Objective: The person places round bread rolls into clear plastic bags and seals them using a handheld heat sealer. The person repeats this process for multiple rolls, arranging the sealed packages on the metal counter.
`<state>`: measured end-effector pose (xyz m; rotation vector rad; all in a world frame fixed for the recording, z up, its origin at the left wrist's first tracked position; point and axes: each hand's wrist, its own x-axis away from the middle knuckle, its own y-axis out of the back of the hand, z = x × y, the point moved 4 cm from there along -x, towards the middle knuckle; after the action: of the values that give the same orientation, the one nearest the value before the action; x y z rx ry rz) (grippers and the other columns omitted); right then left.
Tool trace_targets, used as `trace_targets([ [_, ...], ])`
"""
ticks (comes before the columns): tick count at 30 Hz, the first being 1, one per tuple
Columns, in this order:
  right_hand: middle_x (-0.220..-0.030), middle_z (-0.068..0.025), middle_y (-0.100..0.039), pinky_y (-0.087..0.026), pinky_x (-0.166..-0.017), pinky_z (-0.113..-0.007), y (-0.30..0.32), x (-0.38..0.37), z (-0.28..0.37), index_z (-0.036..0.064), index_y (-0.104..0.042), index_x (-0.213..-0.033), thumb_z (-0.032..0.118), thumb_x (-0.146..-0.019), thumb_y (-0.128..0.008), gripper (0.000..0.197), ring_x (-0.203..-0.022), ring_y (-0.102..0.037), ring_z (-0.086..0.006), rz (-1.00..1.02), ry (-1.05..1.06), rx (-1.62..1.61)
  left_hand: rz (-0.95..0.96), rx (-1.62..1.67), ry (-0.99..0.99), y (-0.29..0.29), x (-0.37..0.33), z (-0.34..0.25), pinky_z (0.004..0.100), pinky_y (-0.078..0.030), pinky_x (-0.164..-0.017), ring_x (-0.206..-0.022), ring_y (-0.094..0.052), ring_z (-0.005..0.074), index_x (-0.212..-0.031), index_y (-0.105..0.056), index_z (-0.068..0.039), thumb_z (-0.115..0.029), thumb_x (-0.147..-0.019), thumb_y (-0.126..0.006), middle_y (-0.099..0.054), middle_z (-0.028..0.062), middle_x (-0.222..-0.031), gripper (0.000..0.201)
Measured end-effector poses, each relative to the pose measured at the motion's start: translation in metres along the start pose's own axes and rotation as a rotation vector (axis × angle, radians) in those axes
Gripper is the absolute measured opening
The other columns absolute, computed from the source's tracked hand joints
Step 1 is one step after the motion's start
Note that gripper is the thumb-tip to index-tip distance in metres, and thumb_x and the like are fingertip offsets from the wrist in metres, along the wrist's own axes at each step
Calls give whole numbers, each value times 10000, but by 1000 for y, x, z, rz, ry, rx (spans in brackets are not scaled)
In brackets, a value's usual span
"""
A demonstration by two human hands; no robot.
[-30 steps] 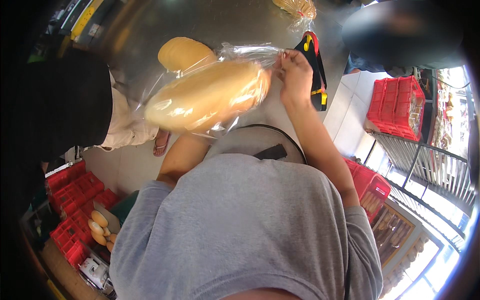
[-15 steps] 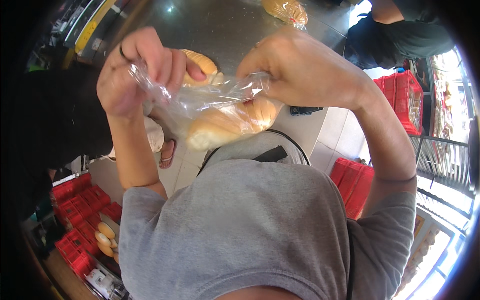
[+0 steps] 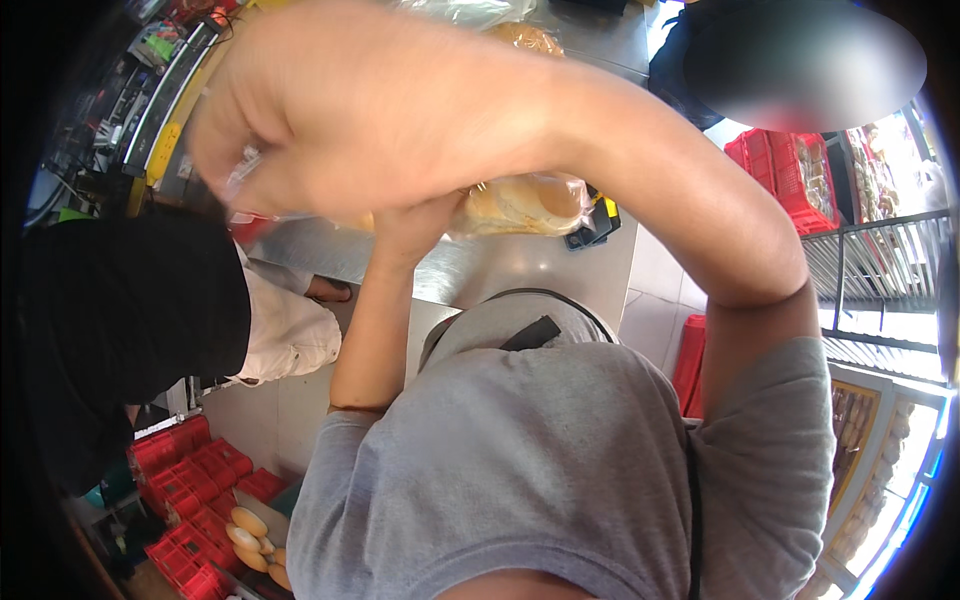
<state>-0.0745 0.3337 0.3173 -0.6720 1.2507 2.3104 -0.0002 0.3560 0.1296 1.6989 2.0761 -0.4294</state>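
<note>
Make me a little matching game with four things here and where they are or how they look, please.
1. right hand
2. bagged bread
3. loose rolls
4. shirt

A. plain grey
B. near the red crates, lower left
C. blurred, reaching across to the person's left
D. beside the left hand, partly hidden by an arm

Pairs: 1-C, 2-D, 3-B, 4-A

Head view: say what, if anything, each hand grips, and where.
Right hand pinches clear plastic, part unclear; left hand seems to grip bagged bread, exact place hidden.
</note>
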Motion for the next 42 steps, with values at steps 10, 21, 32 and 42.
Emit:
trace_targets([
  [10,-893,-157,-698,-504,-789,-351,-37,183,-77,30,-663,-1101,325,-751,-775,471,-824,-657,-208,2,-912,-360,-112,328,164,-19,-4,-10,266,-513,-711,-802,-630,138,-929,-641,23,-18,-865,-708,-658,65,-865,101],
  [21,-1217,-124,-612,-494,-967,-380,-60,170,-86,96,-597,-1234,156,-821,-708,432,-1102,-608,-291,-253,-393,-52,362,-301,-189,-95,-25,-50,333,-498,-684,-754,-638,242,-845,-718,-90,47,-613,-703,-613,77,-815,270],
  [32,-1174,-122,-644,-540,-901,-344,-22,172,-141,53,-557,-1305,100,-931,-557,377,-1063,-637,-230,-709,-577,-496,472,-74,-140,-33,2,-102,349,-469,-721,-869,-578,233,-938,-710,-162,-61,-647,-815,-602,96,-991,325],
  [42,-1299,-118,-588,-470,-995,-327,-52,102,-102,80,-502,-1382,325,-1007,-506,448,-1178,-567,-214,-551,-485,-1346,214,-610,-402,62,-4,-5,490,-318,-1101,-1370,-346,363,-1435,-386,-130,-224,-767,-756,-371,178,-1477,769],
])
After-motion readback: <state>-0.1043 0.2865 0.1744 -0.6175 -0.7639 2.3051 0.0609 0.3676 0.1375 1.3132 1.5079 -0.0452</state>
